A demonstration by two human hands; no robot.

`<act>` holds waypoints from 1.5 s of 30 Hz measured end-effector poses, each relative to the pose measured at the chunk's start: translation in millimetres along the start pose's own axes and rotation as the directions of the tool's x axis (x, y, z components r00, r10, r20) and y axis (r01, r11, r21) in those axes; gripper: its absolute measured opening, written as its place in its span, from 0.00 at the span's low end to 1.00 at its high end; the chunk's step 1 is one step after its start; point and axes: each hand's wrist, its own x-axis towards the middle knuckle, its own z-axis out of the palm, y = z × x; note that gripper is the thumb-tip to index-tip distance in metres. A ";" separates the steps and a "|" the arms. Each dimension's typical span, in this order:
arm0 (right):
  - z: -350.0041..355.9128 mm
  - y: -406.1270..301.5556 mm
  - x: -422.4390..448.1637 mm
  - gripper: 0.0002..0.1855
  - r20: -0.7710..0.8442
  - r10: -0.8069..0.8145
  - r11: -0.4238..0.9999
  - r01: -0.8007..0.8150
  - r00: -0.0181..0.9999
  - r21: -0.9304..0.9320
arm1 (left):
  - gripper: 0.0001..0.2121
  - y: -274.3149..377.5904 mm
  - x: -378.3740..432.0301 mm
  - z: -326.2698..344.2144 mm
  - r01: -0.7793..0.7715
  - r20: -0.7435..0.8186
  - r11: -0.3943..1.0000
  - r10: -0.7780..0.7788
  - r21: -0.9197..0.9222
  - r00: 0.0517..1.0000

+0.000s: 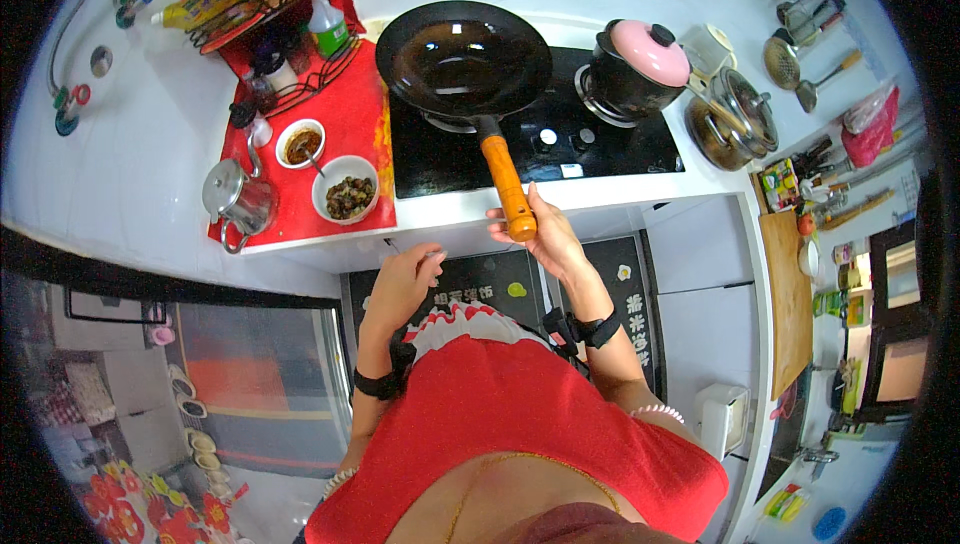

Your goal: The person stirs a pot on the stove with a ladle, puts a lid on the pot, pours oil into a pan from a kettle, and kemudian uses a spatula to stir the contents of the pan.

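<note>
A black wok point(463, 60) rests over the left burner of the black glass gas stove point(630, 158), its wooden handle point(507, 180) pointing towards me. My right hand point(547, 233) is at the end of that handle, with the palm beneath it and the fingers partly spread; how firmly it grips cannot be told. Left of it, my left hand point(414, 270) hangs in front of the counter edge with bent fingers, holding nothing visible. On the red mat point(352, 109) stand a white bowl of dark chopped food point(349, 195) and a smaller bowl of brown sauce point(301, 145) with a spoon in it.
A black pot with a pink lid point(649, 53) sits on the right burner, beside a glass-lidded pot point(731, 120). A metal oil pot point(238, 199) stands at the mat's left edge, near a rack of bottles point(270, 11). Further right lies a wooden cutting board point(786, 304).
</note>
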 end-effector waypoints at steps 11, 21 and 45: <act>4.2 1.3 -8.8 0.28 -0.062 -0.059 0.997 0.061 0.996 0.045 | 0.11 -0.2 -5.8 -3.1 0.004 -0.007 1.000 -0.004 -0.024 1.000; 10.0 6.7 -9.8 0.27 -0.108 -0.106 0.994 0.102 0.989 -0.045 | 0.13 -4.4 -19.8 -11.1 -0.019 -0.008 1.000 0.019 -0.009 1.000; 25.5 9.3 -4.9 0.13 -0.170 -0.123 0.992 0.121 0.978 -0.022 | 0.12 -5.8 -19.6 -13.3 -0.034 0.006 0.999 0.034 -0.019 0.999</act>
